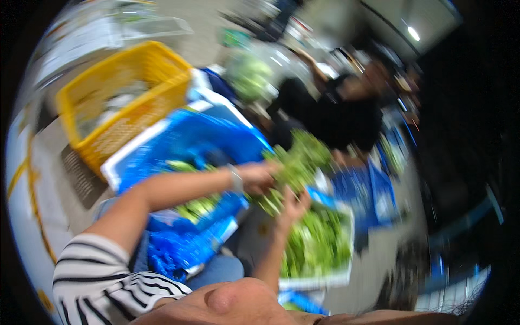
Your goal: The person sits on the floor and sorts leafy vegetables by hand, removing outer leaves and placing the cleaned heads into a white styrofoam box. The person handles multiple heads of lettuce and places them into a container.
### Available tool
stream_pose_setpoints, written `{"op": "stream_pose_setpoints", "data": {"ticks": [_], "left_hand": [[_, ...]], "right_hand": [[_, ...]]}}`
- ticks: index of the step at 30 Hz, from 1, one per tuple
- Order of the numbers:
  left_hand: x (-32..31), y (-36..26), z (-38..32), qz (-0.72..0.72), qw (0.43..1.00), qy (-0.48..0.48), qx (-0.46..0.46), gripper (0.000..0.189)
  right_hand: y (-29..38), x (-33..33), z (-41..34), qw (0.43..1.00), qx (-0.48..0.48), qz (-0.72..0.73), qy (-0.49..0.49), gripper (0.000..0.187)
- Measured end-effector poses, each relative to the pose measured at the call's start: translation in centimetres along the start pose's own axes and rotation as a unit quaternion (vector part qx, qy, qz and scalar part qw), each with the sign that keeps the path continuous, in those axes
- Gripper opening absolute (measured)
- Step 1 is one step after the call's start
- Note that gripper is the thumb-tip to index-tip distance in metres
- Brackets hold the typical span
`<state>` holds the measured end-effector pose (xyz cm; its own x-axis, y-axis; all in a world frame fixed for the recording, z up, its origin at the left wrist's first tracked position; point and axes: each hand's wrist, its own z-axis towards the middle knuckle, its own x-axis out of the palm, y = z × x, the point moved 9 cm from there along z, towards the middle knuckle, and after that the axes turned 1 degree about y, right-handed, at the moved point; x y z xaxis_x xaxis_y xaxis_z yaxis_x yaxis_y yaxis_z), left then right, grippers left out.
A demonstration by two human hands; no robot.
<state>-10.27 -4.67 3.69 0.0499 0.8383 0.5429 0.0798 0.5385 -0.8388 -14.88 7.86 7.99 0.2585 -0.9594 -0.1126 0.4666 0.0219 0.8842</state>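
My left hand (260,177), with a pale band at its wrist, grips a bunch of leafy green vegetables (302,158). Just below it, my right hand (294,204) holds the lower side of the same bunch, fingers curled at its stems. The bunch hangs in the air between two boxes. To the right, a white box (341,280) is filled with long leafy greens (315,245). On the left stands a box lined with blue plastic sheeting (239,138), with some greens (199,209) inside, partly hidden by my left forearm. Motion blur softens the leaves and fingers.
A yellow plastic crate (126,122) stands beyond the blue-lined box. A clear bag of green vegetables (250,77) lies further off. Another person in dark clothing (337,113) is close by, beside a blue bag (363,195). White boxes (81,53) line the far left.
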Motion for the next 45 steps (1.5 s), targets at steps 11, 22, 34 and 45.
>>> {"op": "stream_pose_setpoints", "data": {"ticks": [11, 22, 34, 45], "left_hand": [[1.6, 1.3, 0.2, -0.199, 0.977, 0.073, 0.010, 0.040], [1.0, 1.1, 1.0, -0.097, 0.992, -0.058, 0.058, 0.080], [1.1, 1.6, 2.0, 0.099, 0.985, -0.056, 0.129, 0.056], [-0.1, 4.9, 0.6, -0.155, 0.983, -0.050, 0.083, 0.039]], "right_hand": [[0.2, -3.1, -0.8, 0.994, -0.080, -0.049, -0.047, 0.042], [3.6, -3.0, -2.1, 0.970, -0.132, -0.177, -0.103, 0.029], [-1.3, -5.4, -0.7, 0.993, -0.039, -0.085, -0.074, 0.029], [4.4, -1.8, -2.5, 0.973, -0.142, -0.145, -0.108, 0.009]]}}
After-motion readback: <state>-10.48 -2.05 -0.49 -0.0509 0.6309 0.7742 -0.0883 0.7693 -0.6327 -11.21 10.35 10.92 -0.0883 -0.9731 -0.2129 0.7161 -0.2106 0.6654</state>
